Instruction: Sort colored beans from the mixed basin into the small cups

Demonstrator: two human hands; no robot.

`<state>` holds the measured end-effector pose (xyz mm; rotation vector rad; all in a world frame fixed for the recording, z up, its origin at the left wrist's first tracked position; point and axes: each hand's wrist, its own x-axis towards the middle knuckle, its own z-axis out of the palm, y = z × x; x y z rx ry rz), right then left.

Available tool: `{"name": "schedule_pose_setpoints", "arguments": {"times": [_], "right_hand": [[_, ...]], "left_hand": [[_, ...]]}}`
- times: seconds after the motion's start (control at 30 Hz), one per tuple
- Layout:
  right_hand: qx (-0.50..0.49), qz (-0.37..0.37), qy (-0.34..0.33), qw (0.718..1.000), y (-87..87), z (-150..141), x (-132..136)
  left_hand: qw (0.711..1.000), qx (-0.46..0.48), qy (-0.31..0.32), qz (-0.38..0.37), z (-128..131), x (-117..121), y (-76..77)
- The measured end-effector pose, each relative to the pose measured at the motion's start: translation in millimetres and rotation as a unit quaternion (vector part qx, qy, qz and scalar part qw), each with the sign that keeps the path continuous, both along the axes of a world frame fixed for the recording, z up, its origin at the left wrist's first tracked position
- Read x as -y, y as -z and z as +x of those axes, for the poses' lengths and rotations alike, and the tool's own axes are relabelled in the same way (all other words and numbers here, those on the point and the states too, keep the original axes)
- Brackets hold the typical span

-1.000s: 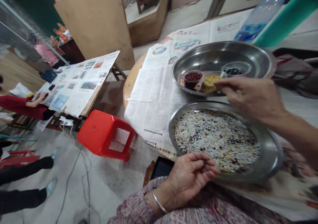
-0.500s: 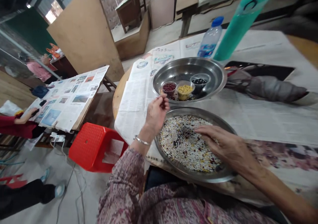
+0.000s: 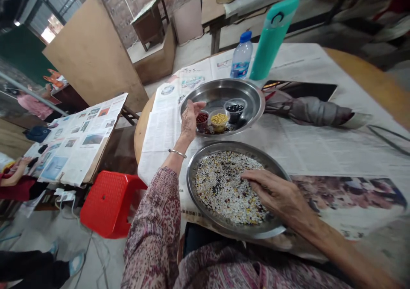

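My left hand (image 3: 190,121) is over the left side of a steel basin (image 3: 254,101), fingers stretched out beside the clear cup of red beans (image 3: 201,119). Next to that cup are a cup of yellow beans (image 3: 219,120) and a cup of black beans (image 3: 236,109). Loose dark and yellow bits lie on the basin floor around them. Nearer to me is a round steel tray (image 3: 194,190) spread with mixed white grains and dark, red and yellow beans (image 3: 229,186). Over its right side my right hand (image 3: 282,193) reaches in, fingers bent and slightly apart, fingertips at the grains.
Newspaper (image 3: 339,152) covers the round table. Behind the basin stand a water bottle (image 3: 242,56) and a teal bottle (image 3: 273,39). A folded grey umbrella (image 3: 314,111) lies to the right. On the left are a red stool (image 3: 104,201), another newspaper-covered table (image 3: 88,137) and other people.
My left hand has gone from closed fingertips near the red bean cup to stretched fingers beside it. My right hand stays over the grains. The view has shifted to the right.
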<state>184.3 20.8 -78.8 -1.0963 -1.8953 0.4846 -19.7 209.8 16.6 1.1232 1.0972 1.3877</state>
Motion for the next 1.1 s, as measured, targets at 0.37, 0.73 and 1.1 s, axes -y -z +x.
{"name": "schedule_pose_setpoints", "arguments": {"times": [0.37, 0.73, 1.1], "right_hand": [[-0.009, -0.019, -0.002, 1.0, -5.8, -1, 0], [0.025, -0.022, 0.028, 0.999, -0.5, 0, -1], [0.219, -0.02, 0.049, 0.974, -9.2, -24, -6]], "left_hand": [[0.998, 0.015, 0.056, -0.003, 2, 3, -7.2], [0.996, -0.067, -0.053, 0.036, 1, 61, -0.7], [0.921, -0.38, 0.082, 0.002, -12, 183, 43.4]]}}
